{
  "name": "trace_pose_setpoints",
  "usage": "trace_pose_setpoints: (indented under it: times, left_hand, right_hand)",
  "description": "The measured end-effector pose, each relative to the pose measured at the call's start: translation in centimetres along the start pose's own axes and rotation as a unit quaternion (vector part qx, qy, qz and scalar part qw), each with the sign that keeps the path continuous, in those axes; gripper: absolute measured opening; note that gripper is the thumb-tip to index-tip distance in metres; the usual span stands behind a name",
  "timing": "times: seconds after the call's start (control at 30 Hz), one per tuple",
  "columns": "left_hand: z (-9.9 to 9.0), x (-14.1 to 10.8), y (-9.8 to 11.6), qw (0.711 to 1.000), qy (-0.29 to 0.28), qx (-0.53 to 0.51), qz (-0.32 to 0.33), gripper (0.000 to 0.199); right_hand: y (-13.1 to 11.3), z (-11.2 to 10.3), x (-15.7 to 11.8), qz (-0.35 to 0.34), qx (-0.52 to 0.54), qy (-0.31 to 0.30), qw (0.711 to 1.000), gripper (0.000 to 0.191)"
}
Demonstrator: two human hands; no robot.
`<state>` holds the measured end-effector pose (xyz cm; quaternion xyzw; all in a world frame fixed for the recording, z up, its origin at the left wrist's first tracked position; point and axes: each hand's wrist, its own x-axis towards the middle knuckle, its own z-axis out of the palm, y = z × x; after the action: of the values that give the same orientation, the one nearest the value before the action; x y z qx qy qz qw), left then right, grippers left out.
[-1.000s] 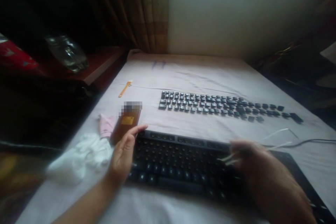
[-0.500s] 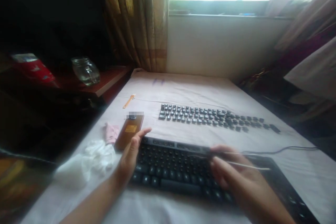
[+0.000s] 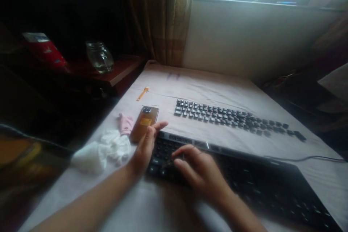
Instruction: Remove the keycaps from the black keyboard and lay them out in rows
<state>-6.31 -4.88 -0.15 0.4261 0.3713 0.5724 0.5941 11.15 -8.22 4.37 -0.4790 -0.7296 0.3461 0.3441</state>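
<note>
A black keyboard [image 3: 274, 177] lies slantwise on the cloth-covered table, many of its keycaps off. My left hand [image 3: 145, 148] rests against its left end, index finger stretched out and thumb raised, close to a brown phone [image 3: 138, 128]. Over the left part of the keys, my right hand [image 3: 201, 170] is closed in a pinch. A thin pale stick [image 3: 207, 145] shows just behind its fingers and seems held in the pinch; most of it is hidden. Rows of loose black keycaps [image 3: 217, 114] lie beyond the keyboard.
White crumpled cloth [image 3: 95, 154] and a pink cloth [image 3: 125, 124] lie left of the phone. An orange tool [image 3: 142, 94] is farther back. A glass jar [image 3: 100, 58] and red container [image 3: 47, 50] stand on a side shelf. A cable [image 3: 307, 158] runs off to the right.
My right hand has moved left across the keyboard, from its middle to its left part. The camera view has shifted, so the table items appear farther right and slightly higher.
</note>
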Motion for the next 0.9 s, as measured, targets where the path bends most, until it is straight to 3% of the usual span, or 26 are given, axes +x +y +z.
trace_pose_setpoints:
  times: [0.2,0.3,0.47,0.6,0.73,0.9]
  left_hand:
    - [0.0,0.0,0.1,0.998,-0.019,-0.063,-0.019,0.066]
    - [-0.2,0.0,0.1,0.998,-0.022,-0.058,-0.024,0.066]
    - [-0.4,-0.1,-0.2,1.000,-0.011,-0.011,-0.013,0.066]
    - [-0.4,0.0,-0.3,1.000,0.009,0.019,0.009,0.065]
    - [-0.4,0.0,-0.4,1.000,0.015,0.005,0.004,0.066]
    - [-0.3,-0.1,-0.3,1.000,0.013,-0.007,-0.011,0.066]
  right_hand:
    - [1.2,0.9,-0.5,-0.019,-0.038,0.006,0.999,0.015]
    - [1.3,1.2,-0.7,-0.060,-0.076,0.013,0.995,0.014]
    - [-0.2,1.2,0.1,-0.144,-0.180,0.009,0.973,0.010]
    - [-1.6,1.8,1.2,-0.123,-0.223,-0.005,0.967,0.006]
    - [-1.7,2.4,1.6,-0.105,-0.211,-0.049,0.971,0.006]
    - [-0.4,2.7,0.9,-0.138,-0.161,-0.016,0.977,0.011]
